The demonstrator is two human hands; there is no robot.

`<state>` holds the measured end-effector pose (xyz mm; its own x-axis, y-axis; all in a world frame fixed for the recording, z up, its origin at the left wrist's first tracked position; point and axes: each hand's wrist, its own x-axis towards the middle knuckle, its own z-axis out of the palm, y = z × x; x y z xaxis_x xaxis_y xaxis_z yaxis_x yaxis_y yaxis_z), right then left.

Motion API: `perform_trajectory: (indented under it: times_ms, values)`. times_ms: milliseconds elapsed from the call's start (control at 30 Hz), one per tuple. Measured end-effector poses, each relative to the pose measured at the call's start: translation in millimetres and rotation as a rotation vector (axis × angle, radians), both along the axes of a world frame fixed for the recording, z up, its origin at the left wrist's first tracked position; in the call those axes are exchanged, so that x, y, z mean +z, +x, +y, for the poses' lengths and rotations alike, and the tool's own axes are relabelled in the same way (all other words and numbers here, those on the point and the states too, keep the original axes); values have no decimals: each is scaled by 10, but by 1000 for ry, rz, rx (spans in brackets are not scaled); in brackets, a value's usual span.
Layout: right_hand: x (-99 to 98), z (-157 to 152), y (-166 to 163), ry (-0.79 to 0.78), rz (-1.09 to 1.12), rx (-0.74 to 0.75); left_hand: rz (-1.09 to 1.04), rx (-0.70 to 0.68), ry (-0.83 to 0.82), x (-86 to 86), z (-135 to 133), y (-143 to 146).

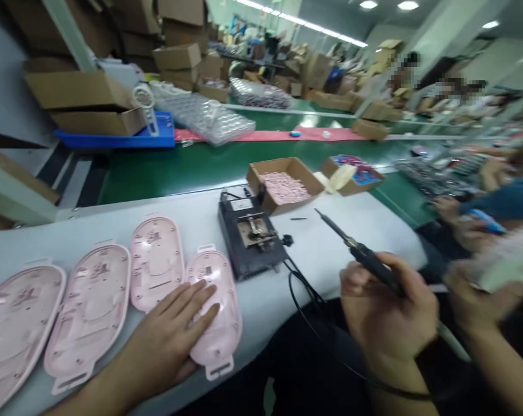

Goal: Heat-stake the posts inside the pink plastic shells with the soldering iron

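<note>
Left hand: the left hand (166, 341) lies flat and open, fingers spread, on a pink plastic shell (220, 329), at lower centre of the frame.
Right hand: the right hand (385, 306) is closed around the black grip of a soldering iron (365, 260), with the tip pointing up and left, clear of the tabletop.
Hands: well apart, one pressing flat, the other clamped on the iron.
Shell: the fourth in a row, lying on the tabletop (383, 231) just beside the other pink shells (88, 315), which fill the lower left.
Beside the shell: a black fixture (248, 237) sits above and to the right, with a black cable (300, 294) running down past the right hand.
Boxes: a cardboard box of small pink parts (283, 188) and a second box (352, 176) stand at the far edge of the tabletop.
Co-workers: a blurred hand (482, 300) holds a pale item at the right edge; further hands (456, 222) work near a blue object (486, 221).
Beyond: a green conveyor (179, 167) crosses the frame, carrying clear plastic trays (205, 118) and a blue tray (114, 138).
</note>
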<state>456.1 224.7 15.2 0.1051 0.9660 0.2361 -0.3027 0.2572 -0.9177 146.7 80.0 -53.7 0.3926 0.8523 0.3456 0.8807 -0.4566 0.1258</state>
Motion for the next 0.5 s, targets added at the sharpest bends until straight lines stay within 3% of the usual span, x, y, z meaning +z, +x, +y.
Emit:
perform_trajectory:
  times_ms: [133,233,367,500]
  values:
    - [327,-299,256,-136,383,93,111,-31,86,87,45,17]
    - [413,-503,400,-143,458,138,181,-15,69,151,-36,7]
    - [342,-519,387,-121,319,122,184,68,41,167,-242,-41]
    - [126,-365,235,-14,176,12,105,125,94,154,-357,-38]
